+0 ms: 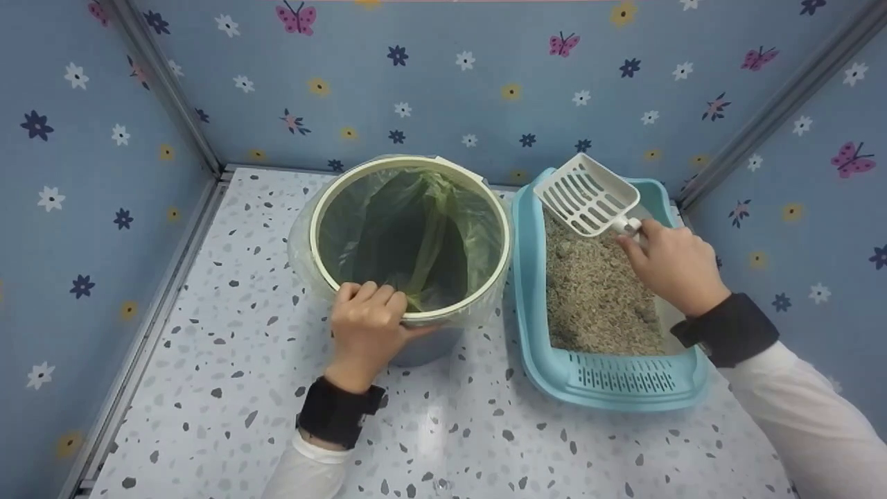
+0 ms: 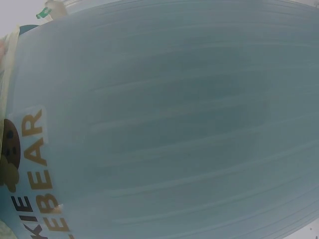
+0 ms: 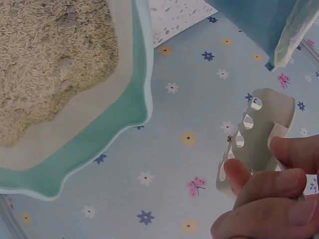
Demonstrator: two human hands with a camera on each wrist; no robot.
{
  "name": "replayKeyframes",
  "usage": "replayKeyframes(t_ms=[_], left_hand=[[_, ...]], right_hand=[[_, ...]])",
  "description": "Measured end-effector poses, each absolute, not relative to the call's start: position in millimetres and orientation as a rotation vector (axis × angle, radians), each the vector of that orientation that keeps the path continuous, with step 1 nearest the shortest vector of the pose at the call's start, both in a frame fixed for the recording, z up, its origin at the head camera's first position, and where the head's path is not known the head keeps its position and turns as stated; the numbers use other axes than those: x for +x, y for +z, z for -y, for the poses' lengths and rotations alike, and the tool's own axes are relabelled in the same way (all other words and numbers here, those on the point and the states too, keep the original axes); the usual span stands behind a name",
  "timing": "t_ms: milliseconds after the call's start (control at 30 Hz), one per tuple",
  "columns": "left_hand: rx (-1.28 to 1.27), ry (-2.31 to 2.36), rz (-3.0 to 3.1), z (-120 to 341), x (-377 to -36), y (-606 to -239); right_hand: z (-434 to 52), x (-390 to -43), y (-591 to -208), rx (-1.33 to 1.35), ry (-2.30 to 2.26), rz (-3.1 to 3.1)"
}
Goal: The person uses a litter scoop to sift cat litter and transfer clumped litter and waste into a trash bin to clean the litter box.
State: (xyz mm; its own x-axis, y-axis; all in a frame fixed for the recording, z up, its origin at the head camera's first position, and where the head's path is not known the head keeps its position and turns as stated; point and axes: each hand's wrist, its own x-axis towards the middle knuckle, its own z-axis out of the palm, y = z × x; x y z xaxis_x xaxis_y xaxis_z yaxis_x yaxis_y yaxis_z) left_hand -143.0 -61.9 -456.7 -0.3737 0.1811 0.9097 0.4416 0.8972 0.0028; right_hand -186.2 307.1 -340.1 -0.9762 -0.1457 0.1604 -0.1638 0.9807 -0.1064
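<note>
A: hands holding what?
B: left hand [image 1: 367, 322] grips the bin [image 1: 424, 350] by its near rim [image 1: 447, 314], right hand [image 1: 680, 267] grips the scoop [image 1: 600, 196] by its handle [image 1: 627, 224], above the litter tray [image 1: 530, 298] just beside the bin.

Head cam: high, on near side of light-blue rectangular plastic litter tray [image 1: 530, 312], facing fwd & down; farthest-off view, gets whole tray plus round blue plastic bin w/ cream ring rim [image 1: 429, 317] to tray's L.

L wrist cam: v. close to bin's side wall, which fills nearly all of it; brown-and-tan printed lettering [image 2: 36, 154] runs sideways, so view's rolled approx. a quarter turn. Tray's out of view. Shares only bin w/ head.

R wrist cam: close, looking past R hand [image 1: 675, 263] & off-white slotted plastic scoop [image 1: 589, 194] at part of tray; approx. upside-down vs. head, so bin's to tray's R. Shares tray, scoop, hand, bin & blue flower-print wall [image 1: 429, 83] w/ head.
</note>
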Motion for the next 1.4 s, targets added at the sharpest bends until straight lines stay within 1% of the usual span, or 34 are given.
replayKeyframes(t_ms=[433,633,933,1200,1400], left_hand=[[-0.453,-0.297,1.985,63,-143,-458],[-0.456,-0.307,1.992,63,-142,-459],[-0.454,-0.292,1.992,63,-142,-458],[-0.456,-0.287,1.969,63,-142,-458],[-0.457,-0.288,1.981,63,-142,-458]], right_hand=[[-339,-182,-379,0.254,0.173,3.057],[-358,-182,-397,0.239,0.182,3.195],[-375,-178,-421,0.273,0.075,3.384],[-387,-175,-431,0.262,0.080,3.556],[-392,-177,-426,0.267,0.013,3.674]])
